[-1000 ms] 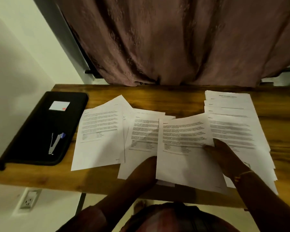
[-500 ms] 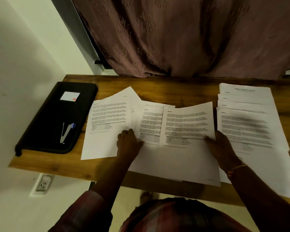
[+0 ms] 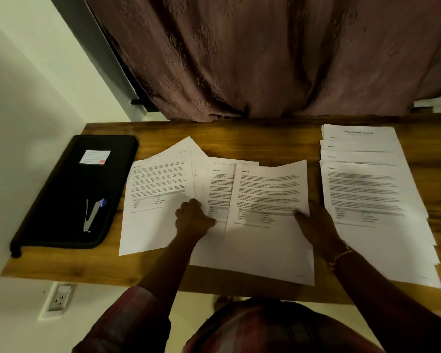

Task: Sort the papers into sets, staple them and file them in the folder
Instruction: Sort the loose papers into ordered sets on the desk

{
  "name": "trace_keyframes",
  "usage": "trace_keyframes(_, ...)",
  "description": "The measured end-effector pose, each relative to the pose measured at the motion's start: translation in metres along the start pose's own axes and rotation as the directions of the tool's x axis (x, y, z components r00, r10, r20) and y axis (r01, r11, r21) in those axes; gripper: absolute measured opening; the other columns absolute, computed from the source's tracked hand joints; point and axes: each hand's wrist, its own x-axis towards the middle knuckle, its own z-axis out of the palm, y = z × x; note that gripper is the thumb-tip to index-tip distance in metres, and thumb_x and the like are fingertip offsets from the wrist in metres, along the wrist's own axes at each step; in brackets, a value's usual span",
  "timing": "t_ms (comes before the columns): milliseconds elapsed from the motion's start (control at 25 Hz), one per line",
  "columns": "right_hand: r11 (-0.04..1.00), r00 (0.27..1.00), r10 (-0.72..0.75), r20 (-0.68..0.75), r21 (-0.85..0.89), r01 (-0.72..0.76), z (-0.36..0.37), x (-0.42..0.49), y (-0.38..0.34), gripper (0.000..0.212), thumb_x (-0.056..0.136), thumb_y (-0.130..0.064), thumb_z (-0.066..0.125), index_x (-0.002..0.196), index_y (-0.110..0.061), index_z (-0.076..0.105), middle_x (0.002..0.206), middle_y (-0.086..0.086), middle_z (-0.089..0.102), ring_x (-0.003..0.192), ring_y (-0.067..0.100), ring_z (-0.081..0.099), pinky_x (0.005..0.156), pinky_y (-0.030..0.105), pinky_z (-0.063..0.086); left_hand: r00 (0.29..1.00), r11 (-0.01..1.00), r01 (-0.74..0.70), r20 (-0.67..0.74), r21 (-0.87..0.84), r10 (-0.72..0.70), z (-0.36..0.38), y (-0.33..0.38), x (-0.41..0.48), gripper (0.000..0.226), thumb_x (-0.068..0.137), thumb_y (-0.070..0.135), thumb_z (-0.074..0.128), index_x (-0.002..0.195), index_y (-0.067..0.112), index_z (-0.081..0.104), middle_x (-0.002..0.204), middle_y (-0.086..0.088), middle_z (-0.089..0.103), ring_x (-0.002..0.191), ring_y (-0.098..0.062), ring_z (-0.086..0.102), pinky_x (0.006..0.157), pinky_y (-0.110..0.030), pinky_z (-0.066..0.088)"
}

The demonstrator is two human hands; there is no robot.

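Printed papers [image 3: 265, 189] fanned at centre; staggered stack [image 3: 367, 189] at 3 o'clock; black folder [image 3: 61, 200] at 9 o'clock, carrying stapler [image 3: 92, 215].

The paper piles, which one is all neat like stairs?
The pile at the desk's right end, past the right hand: its sheets overlap in even steps, headings showing. The middle papers lie fanned and crooked.

Table [image 3: 265, 138], curtain [image 3: 265, 59], socket [image 3: 59, 298]
Wooden table stands before a mauve patterned curtain; white socket on the pale wall [image 3: 36, 98] under its left end.
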Motion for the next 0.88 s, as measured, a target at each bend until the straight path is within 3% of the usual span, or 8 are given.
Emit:
trace_keyframes(160, 0.998, 0.998, -0.050, 0.032, -0.040, 0.051, 0.010, -0.002, -0.006, 0.031, 0.099, -0.019, 0.059, 0.130, -0.014, 0.057, 0.119, 0.000, 0.064, 0.105, 0.019, 0.062, 0.065, 0.016, 0.047, 1.000, 0.998, -0.029, 0.002, -0.049, 0.029, 0.004, 0.000, -0.001, 0.054, 0.084, 0.041, 0.075, 0.126, 0.015, 0.052, 0.130, -0.009, 0.049, 0.127, -0.030, 0.042, 0.097, -0.038, 0.037)
trace_keyframes(320, 0.987, 0.997, -0.064, 0.042, -0.143, 0.070, 0.021, 0.002, -0.012, 0.037, 0.096, -0.024, 0.065, 0.130, -0.013, 0.059, 0.127, 0.007, 0.066, 0.112, 0.029, 0.065, 0.073, 0.024, 0.051, 0.997, 0.996, -0.082, 0.008, -0.025, 0.082, 0.007, 0.003, -0.003, 0.053, 0.080, 0.060, 0.072, 0.109, 0.018, 0.057, 0.118, -0.004, 0.057, 0.120, -0.026, 0.048, 0.089, -0.033, 0.036)
trace_keyframes(520, 0.978, 0.999, -0.015, 0.035, -0.208, 0.022, 0.026, 0.007, -0.029, 0.040, 0.093, -0.022, 0.069, 0.128, -0.006, 0.060, 0.130, 0.013, 0.064, 0.114, 0.033, 0.063, 0.082, 0.033, 0.054, 0.992, 0.990, -0.120, -0.036, -0.069, 0.117, 0.009, 0.011, -0.014, 0.050, 0.083, 0.045, 0.076, 0.117, 0.014, 0.055, 0.120, -0.005, 0.055, 0.118, -0.026, 0.048, 0.089, -0.035, 0.042)
trace_keyframes(720, 0.998, 0.998, 0.040, 0.054, -0.053, -0.037, 0.026, 0.004, -0.038, 0.037, 0.092, -0.003, 0.066, 0.127, 0.005, 0.058, 0.131, 0.023, 0.060, 0.120, 0.039, 0.058, 0.080, 0.029, 0.045, 0.992, 0.990, -0.122, -0.032, -0.069, 0.120, 0.011, 0.014, -0.014, 0.053, 0.082, 0.039, 0.079, 0.120, 0.013, 0.052, 0.120, -0.007, 0.055, 0.118, -0.028, 0.049, 0.093, -0.041, 0.047)
trace_keyframes(880, 0.995, 0.992, 0.088, 0.091, 0.041, -0.092, 0.027, 0.003, -0.038, 0.047, 0.090, -0.006, 0.070, 0.132, 0.004, 0.050, 0.133, 0.021, 0.058, 0.121, 0.038, 0.057, 0.084, 0.034, 0.048, 0.990, 0.989, -0.142, -0.012, -0.031, 0.142, 0.015, 0.010, -0.015, 0.053, 0.085, 0.035, 0.076, 0.126, 0.013, 0.050, 0.127, -0.008, 0.051, 0.123, -0.029, 0.044, 0.097, -0.044, 0.045)
